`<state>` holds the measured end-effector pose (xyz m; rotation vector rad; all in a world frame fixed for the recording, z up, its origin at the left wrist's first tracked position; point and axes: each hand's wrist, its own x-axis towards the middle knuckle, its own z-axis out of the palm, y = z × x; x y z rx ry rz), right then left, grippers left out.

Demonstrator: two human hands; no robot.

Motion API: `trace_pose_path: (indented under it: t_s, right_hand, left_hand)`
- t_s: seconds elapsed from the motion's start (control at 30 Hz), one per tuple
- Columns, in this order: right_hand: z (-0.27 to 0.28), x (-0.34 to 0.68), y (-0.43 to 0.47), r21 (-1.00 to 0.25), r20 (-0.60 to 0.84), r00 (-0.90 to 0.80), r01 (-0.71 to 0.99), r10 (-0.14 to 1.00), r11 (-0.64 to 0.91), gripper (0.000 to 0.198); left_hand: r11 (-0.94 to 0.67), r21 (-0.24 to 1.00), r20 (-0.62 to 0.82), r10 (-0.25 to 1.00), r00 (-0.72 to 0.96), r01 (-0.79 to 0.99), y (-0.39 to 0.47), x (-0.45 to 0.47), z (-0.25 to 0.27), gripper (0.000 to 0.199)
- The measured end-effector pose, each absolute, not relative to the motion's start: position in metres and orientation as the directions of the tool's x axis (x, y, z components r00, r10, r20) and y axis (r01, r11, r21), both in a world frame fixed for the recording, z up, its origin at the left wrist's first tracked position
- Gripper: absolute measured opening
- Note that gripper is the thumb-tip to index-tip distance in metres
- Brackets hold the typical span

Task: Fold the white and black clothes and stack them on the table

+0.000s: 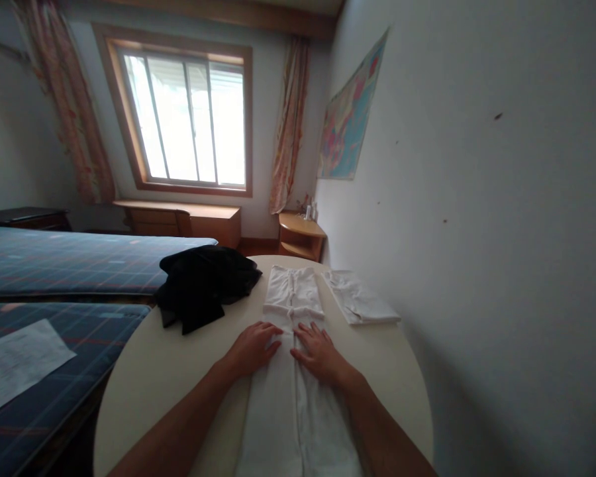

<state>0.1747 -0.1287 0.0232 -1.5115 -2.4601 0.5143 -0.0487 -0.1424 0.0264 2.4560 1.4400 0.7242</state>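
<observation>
A long white garment (278, 411) lies lengthwise down the middle of the round table, its far end doubled over into a layered section. A seam or gap runs along its centre; I cannot tell its exact kind. My left hand (255, 346) rests on its left edge with the fingers spread over the cloth. On the right half lies my right hand (320, 354), palm down, fingers apart. Both hands press on the fabric just on the near side of the doubled section, and neither grips anything visible.
A folded white cloth (360, 298) sits at the table's far right, and a crumpled black garment (203, 281) at its far left. The cream round table (144, 397) stands between the wall and plaid mattresses (89, 262). A paper sheet (22, 364) lies on the nearer mattress.
</observation>
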Motion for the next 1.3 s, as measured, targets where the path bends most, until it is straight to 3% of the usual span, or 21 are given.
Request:
trace_pose_path:
  t_s: [0.13,0.3,0.57,0.73,1.03,1.3]
  right_hand:
    - [0.033,0.198,-0.121,-0.500,0.166,-0.390,0.758,0.906,0.418,0.038]
    - [0.034,0.231,-0.106,-0.492,0.135,-0.250,0.823,0.959,0.284,0.025]
    - [0.043,0.252,-0.110,-0.582,0.026,-0.366,0.751,0.930,0.312,0.020]
    - [0.043,0.259,-0.112,-0.581,-0.013,-0.340,0.768,0.940,0.270,0.021]
    - [0.044,0.269,-0.117,-0.653,-0.149,-0.408,0.724,0.901,0.221,0.026]
    - [0.049,0.252,-0.123,-0.640,-0.154,-0.443,0.726,0.883,0.252,0.026]
  left_hand:
    - [-0.357,0.412,0.273,0.926,0.260,0.839,-0.141,-0.062,0.034,0.022]
    - [-0.184,0.422,0.196,0.975,0.109,0.888,-0.137,-0.079,0.036,0.023]
    - [-0.331,0.557,0.027,0.924,0.382,0.762,-0.128,-0.107,0.037,0.023]
    - [-0.342,0.561,-0.026,0.903,0.429,0.754,-0.128,-0.110,0.040,0.029]
    - [-0.391,0.573,0.017,0.884,0.466,0.720,-0.126,-0.105,0.036,0.024]
    - [-0.400,0.552,0.019,0.883,0.468,0.732,-0.126,-0.102,0.035,0.022]
